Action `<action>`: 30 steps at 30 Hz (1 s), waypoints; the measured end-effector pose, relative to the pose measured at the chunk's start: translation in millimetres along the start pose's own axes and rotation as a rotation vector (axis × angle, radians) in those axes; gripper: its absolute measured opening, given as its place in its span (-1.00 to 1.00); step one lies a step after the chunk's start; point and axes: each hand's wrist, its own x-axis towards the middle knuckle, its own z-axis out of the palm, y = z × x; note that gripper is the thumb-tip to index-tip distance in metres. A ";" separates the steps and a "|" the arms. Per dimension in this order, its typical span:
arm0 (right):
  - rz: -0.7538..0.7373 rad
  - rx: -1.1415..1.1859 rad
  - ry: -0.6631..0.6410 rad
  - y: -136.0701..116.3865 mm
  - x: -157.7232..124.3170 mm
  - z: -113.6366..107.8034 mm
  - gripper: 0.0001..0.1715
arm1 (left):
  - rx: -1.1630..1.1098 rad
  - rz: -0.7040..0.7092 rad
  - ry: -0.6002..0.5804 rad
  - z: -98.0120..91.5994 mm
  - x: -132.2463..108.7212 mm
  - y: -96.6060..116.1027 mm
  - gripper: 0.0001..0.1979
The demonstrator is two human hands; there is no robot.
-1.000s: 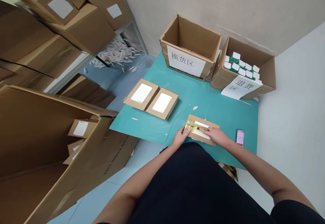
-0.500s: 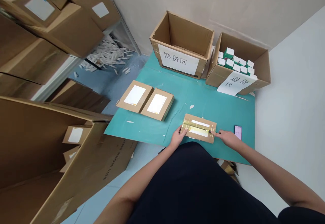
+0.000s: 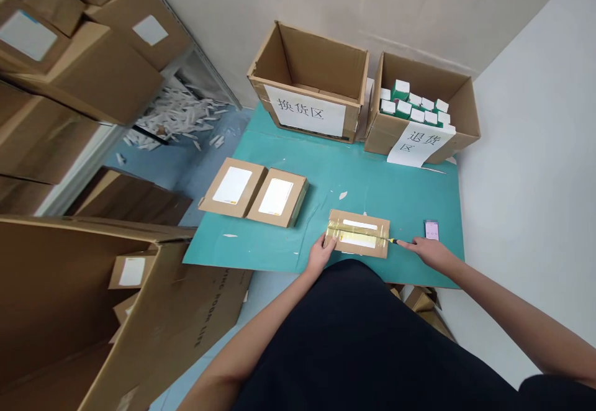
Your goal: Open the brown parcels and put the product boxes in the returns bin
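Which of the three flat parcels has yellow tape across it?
The parcel closest to the person, between the left hand and the right hand holding a cutter. The other two, side by side farther left, show only white labels.

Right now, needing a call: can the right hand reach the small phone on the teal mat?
Probably yes: the small phone lies just beyond the right hand, nothing between, though its fingers hold a small cutter.

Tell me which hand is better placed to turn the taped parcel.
Left, probably: the left hand rests on the taped parcel, while the right hand holds a cutter just off it.
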 end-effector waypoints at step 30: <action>0.634 1.831 0.598 -80.2 31.4 109.6 0.05 | 1.128 0.853 -0.431 -2.1 27.8 42.7 -0.12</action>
